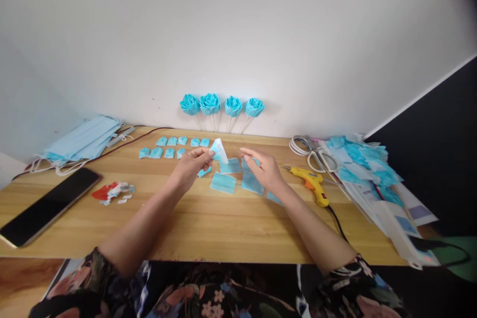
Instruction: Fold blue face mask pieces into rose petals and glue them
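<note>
Pinched between the thumb and fingers of my left hand [194, 163] is a folded piece of blue-and-white mask fabric [219, 151], raised above the table with a pointed top. To its right, my right hand [264, 168] hovers with thumb and fingers apart, holding nothing that I can see. Beneath the hands lie several flat blue fabric rectangles [222, 183], some partly hidden by the right hand. Two rows of small folded blue petals [169, 153] sit left of centre, a few partly covered by my left hand.
Several blue fabric roses [210, 104] on sticks lean on the wall. Face masks [87, 136], a phone [52, 206] and scraps [112, 191] lie left. At right are a yellow glue gun [313, 184], scissors [316, 151], a fabric pile [363, 159] and a white power strip [400, 233].
</note>
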A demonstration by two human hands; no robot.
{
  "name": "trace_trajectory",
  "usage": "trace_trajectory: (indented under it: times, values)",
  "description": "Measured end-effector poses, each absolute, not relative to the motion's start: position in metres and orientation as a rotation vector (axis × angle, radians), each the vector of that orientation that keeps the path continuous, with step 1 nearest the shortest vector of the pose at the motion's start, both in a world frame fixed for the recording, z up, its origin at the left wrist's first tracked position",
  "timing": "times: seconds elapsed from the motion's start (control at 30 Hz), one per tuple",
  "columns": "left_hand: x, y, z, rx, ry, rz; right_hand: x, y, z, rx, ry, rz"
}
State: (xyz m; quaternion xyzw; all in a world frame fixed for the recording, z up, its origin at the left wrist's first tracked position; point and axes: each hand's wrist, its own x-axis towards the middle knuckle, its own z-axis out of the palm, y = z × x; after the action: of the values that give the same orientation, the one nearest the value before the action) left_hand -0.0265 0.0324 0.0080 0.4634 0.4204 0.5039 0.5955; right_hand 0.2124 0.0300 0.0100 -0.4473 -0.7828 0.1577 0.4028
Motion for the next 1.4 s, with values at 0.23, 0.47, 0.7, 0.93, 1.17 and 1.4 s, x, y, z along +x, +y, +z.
trace_trajectory:
  times: [0.23,0.47,0.7,0.93,1.17,1.4]
  values:
    - [-0.025,0.031,0.01,1.098,0.943,1.216,0.179,0.037,0.041,-1.105,-2.015,0.971]
    - [-0.026,0.033,0.01,1.027,0.918,1.279,0.152,0.045,0.038,-1.11,-1.943,1.095]
    - [-0.025,0.033,0.011,0.997,0.898,1.287,0.14,0.052,0.029,-1.13,-1.856,1.0]
    - [-0.024,0.033,0.01,0.982,0.937,1.263,0.145,0.052,0.03,-1.161,-1.878,0.915]
    - [-0.025,0.03,0.012,1.158,1.095,1.254,0.147,0.054,0.027,-1.154,-1.891,0.911]
    - [-0.023,0.027,0.016,1.212,1.146,1.271,0.146,0.056,0.023,-1.045,-1.784,1.098]
